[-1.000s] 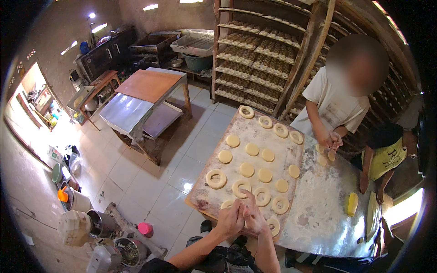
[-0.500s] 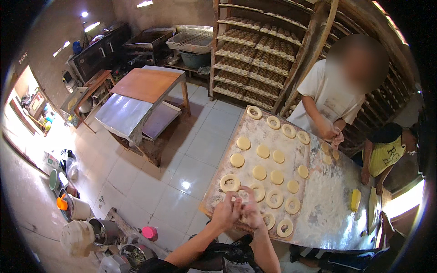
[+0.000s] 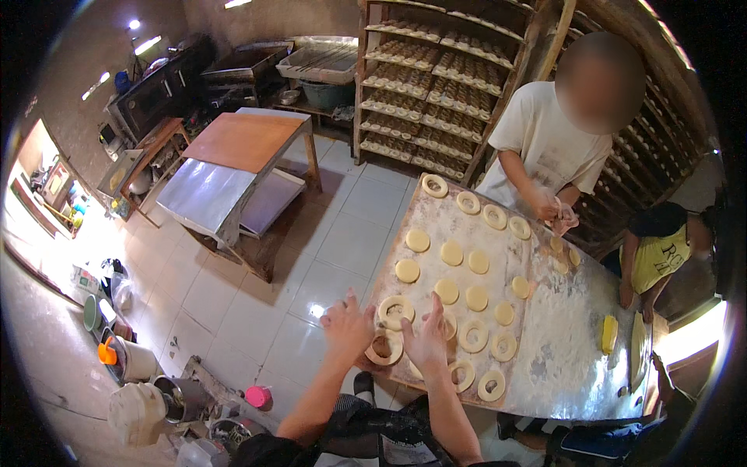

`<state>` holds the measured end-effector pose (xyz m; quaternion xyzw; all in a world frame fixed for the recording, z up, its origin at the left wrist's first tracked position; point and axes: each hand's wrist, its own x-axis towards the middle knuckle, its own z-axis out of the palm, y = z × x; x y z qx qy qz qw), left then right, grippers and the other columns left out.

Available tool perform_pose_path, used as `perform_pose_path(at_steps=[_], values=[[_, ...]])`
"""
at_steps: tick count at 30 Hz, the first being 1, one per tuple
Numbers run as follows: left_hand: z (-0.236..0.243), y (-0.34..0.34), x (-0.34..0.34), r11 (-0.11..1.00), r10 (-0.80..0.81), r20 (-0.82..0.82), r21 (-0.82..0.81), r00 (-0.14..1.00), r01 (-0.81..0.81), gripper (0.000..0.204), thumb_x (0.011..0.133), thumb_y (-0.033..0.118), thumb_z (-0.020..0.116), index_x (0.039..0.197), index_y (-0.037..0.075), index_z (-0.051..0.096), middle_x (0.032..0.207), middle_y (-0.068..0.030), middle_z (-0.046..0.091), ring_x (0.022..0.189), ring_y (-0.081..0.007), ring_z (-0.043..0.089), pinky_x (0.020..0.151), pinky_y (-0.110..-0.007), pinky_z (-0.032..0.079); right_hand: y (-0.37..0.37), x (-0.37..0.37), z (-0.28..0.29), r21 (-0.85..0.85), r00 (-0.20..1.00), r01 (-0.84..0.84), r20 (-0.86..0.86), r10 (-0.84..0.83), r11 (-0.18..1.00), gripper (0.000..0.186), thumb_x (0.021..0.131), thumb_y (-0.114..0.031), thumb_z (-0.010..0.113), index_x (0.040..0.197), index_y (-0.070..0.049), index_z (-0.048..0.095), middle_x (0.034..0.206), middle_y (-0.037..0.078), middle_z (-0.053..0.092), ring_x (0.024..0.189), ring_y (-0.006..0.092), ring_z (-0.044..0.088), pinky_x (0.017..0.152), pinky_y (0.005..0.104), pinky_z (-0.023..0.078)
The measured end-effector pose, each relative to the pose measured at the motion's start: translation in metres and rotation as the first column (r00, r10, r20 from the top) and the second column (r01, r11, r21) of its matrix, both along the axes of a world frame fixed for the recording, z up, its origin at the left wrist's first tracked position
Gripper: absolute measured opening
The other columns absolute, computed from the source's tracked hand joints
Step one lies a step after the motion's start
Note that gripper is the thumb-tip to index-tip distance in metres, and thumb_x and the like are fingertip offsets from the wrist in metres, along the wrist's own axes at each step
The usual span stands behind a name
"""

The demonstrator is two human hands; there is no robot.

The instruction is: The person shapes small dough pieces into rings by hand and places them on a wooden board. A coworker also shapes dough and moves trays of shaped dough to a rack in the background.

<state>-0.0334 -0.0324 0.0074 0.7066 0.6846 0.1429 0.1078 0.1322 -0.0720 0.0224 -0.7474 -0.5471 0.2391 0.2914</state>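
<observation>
My left hand (image 3: pixel 348 325) hovers at the board's near left edge, fingers apart, holding nothing. Beside it, a pale dough ring (image 3: pixel 373 359) lies at the corner of the floured board (image 3: pixel 498 257). My right hand (image 3: pixel 426 344) is open on the other side of that ring, fingers spread, and partly covers rings beneath it. Just beyond my hands sits another dough ring (image 3: pixel 387 302). Further rings, such as the ring (image 3: pixel 492 375) at the near edge, lie in rows, with flat dough discs (image 3: pixel 447 292) in the middle and rings along the far edge.
Across the table stands a person in a white shirt (image 3: pixel 537 124), with another in a yellow top (image 3: pixel 661 257) at the right. Shelves of dough rings (image 3: pixel 436 78) rise behind. A low table (image 3: pixel 249 144) stands left; buckets (image 3: pixel 138 359) and pots sit lower left. A yellow block (image 3: pixel 608 335) lies on the tabletop.
My hands were close together over the board's near corner; now they are apart and open, the left moved left and up. A ring shows at that corner. The view has shifted slightly.
</observation>
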Motion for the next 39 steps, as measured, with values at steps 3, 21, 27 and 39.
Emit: perform_pose_path(at_steps=[3,21,27,39], values=[[-0.006,-0.012,-0.011,0.992,-0.043,0.062,-0.117,0.997,0.05,0.072,0.089,0.04,0.068,0.146,0.006,0.041,0.117,-0.0188,0.056,0.108,-0.0386,0.056,0.09,-0.055,0.041,-0.007,-0.001,0.001,-0.081,0.979,-0.032,0.2,0.047,0.996,0.082,0.088,-0.038,0.068,0.154,-0.01,0.026,0.124,0.022,0.055,0.118,0.042,0.052,0.103,0.0558,0.037],[-0.004,-0.026,0.017,0.971,-0.126,0.046,-0.201,0.991,0.133,0.094,0.072,0.034,0.084,0.149,0.007,0.037,0.124,-0.0216,0.054,0.114,-0.0423,0.052,0.095,-0.055,0.042,-0.034,0.057,-0.023,-0.051,0.968,-0.124,0.215,0.133,0.991,0.068,0.085,-0.042,0.069,0.143,-0.015,0.047,0.122,0.024,0.058,0.119,0.0412,0.054,0.101,0.0553,0.041],[-0.006,0.023,0.145,0.838,-0.496,0.34,-0.054,0.799,0.543,0.065,0.083,0.018,0.072,0.139,-0.002,0.045,0.124,-0.0273,0.057,0.117,-0.0471,0.052,0.1,-0.055,0.042,-0.023,0.247,-0.04,-0.08,0.937,0.205,0.305,-0.172,0.975,0.047,0.093,-0.031,0.063,0.132,-0.005,0.057,0.125,0.022,0.061,0.118,0.0391,0.057,0.1,0.0524,0.044],[-0.024,0.034,0.278,0.868,-0.497,0.09,0.028,0.863,0.496,0.021,0.09,0.011,0.062,0.106,0.0,0.054,0.1,-0.0207,0.063,0.098,-0.0415,0.058,0.083,-0.052,0.046,-0.054,0.368,-0.046,0.035,0.934,0.056,-0.355,-0.04,0.998,0.052,0.09,-0.022,0.074,0.134,-0.009,0.049,0.105,0.019,0.068,0.099,0.0357,0.068,0.083,0.0469,0.053]])
